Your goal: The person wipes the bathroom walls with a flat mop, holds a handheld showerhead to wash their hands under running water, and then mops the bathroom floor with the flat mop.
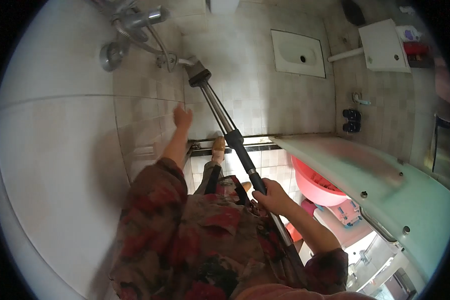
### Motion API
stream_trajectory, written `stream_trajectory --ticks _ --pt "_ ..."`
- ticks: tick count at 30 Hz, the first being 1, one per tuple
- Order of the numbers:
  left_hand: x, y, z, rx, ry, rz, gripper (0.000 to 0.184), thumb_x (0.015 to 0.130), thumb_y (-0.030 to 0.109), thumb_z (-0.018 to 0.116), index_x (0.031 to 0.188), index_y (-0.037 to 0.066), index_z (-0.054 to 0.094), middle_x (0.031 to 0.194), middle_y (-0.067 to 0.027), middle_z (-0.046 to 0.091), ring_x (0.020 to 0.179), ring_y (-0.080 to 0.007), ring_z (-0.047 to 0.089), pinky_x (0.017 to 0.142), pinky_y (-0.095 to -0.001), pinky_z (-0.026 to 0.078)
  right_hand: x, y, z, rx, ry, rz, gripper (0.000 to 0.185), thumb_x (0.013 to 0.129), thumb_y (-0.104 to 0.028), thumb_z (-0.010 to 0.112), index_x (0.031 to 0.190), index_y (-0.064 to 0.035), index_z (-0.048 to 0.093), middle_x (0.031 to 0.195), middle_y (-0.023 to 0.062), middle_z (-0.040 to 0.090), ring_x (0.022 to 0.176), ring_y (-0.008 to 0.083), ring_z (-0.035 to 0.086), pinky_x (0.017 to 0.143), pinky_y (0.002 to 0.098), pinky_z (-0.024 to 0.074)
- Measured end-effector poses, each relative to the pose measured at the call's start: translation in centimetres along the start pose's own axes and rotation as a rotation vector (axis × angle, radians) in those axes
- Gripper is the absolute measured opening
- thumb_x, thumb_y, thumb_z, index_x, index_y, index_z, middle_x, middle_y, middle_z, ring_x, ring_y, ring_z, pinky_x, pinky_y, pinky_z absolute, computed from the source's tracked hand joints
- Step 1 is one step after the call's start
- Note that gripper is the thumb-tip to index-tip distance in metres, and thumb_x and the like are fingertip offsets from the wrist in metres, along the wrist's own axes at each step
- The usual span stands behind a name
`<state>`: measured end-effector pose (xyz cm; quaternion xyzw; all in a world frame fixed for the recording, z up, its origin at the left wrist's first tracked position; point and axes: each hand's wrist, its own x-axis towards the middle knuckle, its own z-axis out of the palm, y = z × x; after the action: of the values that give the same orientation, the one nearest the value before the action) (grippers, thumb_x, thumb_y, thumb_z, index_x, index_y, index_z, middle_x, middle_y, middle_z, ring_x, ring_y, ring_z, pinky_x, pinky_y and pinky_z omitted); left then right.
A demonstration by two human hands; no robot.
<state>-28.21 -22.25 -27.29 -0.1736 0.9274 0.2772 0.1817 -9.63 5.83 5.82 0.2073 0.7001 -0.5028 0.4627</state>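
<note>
A long mop with a metal pole (220,111) slants from the lower middle up to its dark head near the left wall. My right hand (271,196) is wrapped round the dark lower part of the pole. Reached forward beside the wall, my left hand (183,117) touches neither the pole nor the pipes. It is blurred, and its fingers cannot be made out clearly. The mop head (199,75) is up by a short white pipe (186,61) and a metal hose.
A shower fixture (142,18) juts from the left wall. A squat toilet (301,54) is set in the floor at the back. At right are a frosted glass door (385,185), a pink basin (317,187) and a white cabinet (382,47). A metal door track (257,144) crosses the floor.
</note>
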Motion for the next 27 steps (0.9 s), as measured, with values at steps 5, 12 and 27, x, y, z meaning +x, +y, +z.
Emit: stream_trajectory --ticks 5,12,27 --pt "-12.4 2.1 4.7 -0.875 -0.588 -0.406 0.061 0.091 0.048 0.047 0.127 0.0 0.04 0.109 -0.0175 0.056 0.088 -0.0322 0.06 0.078 -0.0469 0.05 1.8 2.4 -0.8 0.195 -0.152 0.018 0.029 0.083 -0.026 0.062 0.086 0.0011 0.052 0.067 0.0088 0.059 0.057 0.0153 0.059 0.054 0.0296 0.0486" --pt "-25.2 8.4 2.8 -1.563 -0.922 -0.496 0.068 0.092 0.059 0.031 0.123 -0.001 0.041 0.103 -0.0201 0.057 0.099 -0.031 0.057 0.092 -0.0465 0.043 -1.6 7.4 0.1 0.39 -0.209 -0.087 0.052 0.089 -0.02 0.055 0.131 -0.0022 0.03 0.092 0.0191 0.059 0.062 0.0207 0.063 0.053 0.032 0.055" --pt "-30.6 14.2 3.5 -1.71 -0.552 -0.609 0.036 0.095 0.038 0.044 0.106 0.004 0.04 0.083 -0.0172 0.055 0.073 -0.0307 0.06 0.07 -0.0474 0.054 -15.0 12.2 2.7 -0.238 0.151 -0.205 0.06 0.078 -0.011 0.058 0.132 -0.0007 0.034 0.077 0.0164 0.06 0.053 0.0222 0.059 0.052 0.0347 0.0505"
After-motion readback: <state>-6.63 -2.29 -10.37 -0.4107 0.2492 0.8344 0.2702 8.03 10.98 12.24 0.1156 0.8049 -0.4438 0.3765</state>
